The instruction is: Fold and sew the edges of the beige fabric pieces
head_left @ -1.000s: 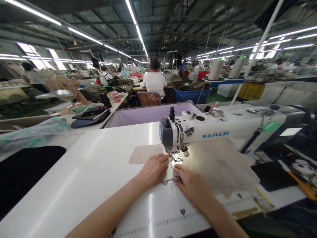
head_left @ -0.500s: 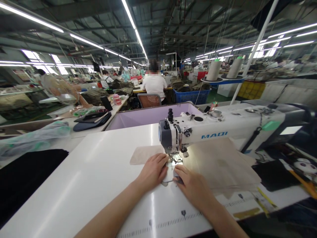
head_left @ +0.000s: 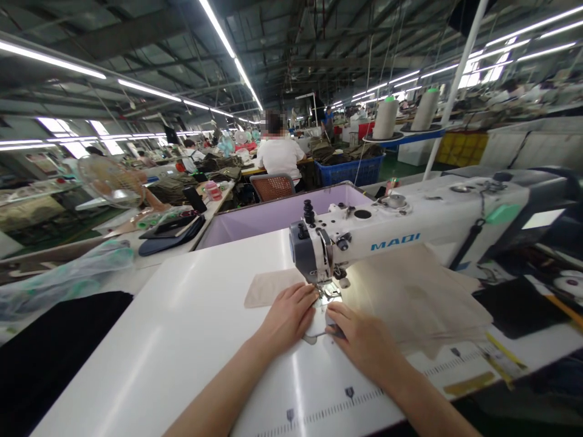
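My left hand (head_left: 290, 312) lies with its fingers stretched out just left of the needle, over the near edge of a small beige fabric piece (head_left: 268, 287). Opposite it, my right hand (head_left: 364, 340) rests in front of the presser foot (head_left: 331, 293), fingers bent toward the needle plate. A small dark thing (head_left: 336, 331) shows between its thumb and fingers; its kind is hidden. Both hands are at the white sewing machine (head_left: 396, 224). A larger beige fabric panel (head_left: 410, 297) lies under the machine arm, right of the needle.
Beyond the white table (head_left: 182, 340) is a lilac-lined bin (head_left: 268, 212). Black cloth (head_left: 54, 346) lies at the left, and a dark fabric piece (head_left: 519, 306) at the right. Thread cones (head_left: 385, 118) stand behind the machine. A person in white (head_left: 281, 155) sits farther back.
The camera view has shifted and tilted slightly. Relative to the machine, both hands and the beige pieces stay about where they were.
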Motion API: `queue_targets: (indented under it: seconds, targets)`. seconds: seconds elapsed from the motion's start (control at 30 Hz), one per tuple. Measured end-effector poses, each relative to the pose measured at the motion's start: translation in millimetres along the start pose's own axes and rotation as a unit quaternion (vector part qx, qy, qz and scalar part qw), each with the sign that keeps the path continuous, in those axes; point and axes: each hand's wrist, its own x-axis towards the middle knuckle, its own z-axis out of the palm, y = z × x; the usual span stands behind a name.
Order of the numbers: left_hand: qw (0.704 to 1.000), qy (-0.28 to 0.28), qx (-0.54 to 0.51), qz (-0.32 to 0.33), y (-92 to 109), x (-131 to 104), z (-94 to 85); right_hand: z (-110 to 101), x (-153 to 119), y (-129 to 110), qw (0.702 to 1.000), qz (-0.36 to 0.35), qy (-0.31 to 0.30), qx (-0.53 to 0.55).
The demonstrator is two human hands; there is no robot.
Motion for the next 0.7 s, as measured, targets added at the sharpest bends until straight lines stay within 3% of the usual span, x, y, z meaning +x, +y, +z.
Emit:
queue_targets:
  seconds: [0.57, 0.7]
  targets:
    - [1.0, -0.01, 0.004, -0.004, -5.3, -0.1, -5.3, 0.0, 0.6, -0.4, 1.0, 0.009, 0.0, 0.015]
    - [0.998, -0.041, 0.053, -0.017, 3.1, 2.3, -10.2, -1.5, 0.5, -1.2, 1.0, 0.011, 0.003, 0.024]
